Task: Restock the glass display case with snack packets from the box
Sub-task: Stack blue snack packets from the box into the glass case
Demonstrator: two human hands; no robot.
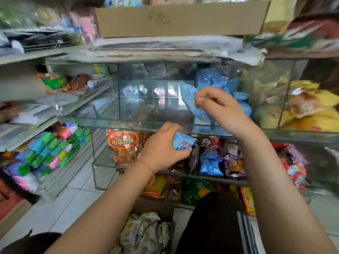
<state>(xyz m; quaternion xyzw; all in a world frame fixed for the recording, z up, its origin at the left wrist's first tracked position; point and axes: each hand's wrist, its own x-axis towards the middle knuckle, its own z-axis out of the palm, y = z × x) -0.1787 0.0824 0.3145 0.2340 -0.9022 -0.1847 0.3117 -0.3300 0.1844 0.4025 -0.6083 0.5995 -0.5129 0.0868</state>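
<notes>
Judging by how things lie, the restocking is partway through. Some blue packets (216, 79) already sit piled at the back of one compartment of the glass display case (128, 121), while the compartment just left of them looks mostly bare behind its glass. The box (154, 208) on the floor below holds a good heap of pale, printed packets (145, 233), so plenty seems left to shelve, though those differ in colour from the ones now in hand.

The right hand (218, 105) is raised at the open front of the case, its grip closed on a long blue packet (190, 99), fingers curled round the upper end so that the rest hangs slanting down toward the glass shelf edge. The left hand (163, 145) is lower, in front of the shelf beneath, with its grip wrapped round a small blue packet (183, 142) that bulges out between thumb and fingers.

Both packets look like thin, soft plastic film, puffy and easily crumpled, with a small red mark printed on them. The case is made of clear glass panes with greenish edges, hard and smooth, reflecting the room. Below it, glossy orange, purple and blue bags (211, 158) stand crowded. The box is plain brown cardboard, its packets wrinkled and matte. Much of the picture is blurred, so finer print cannot be read.
</notes>
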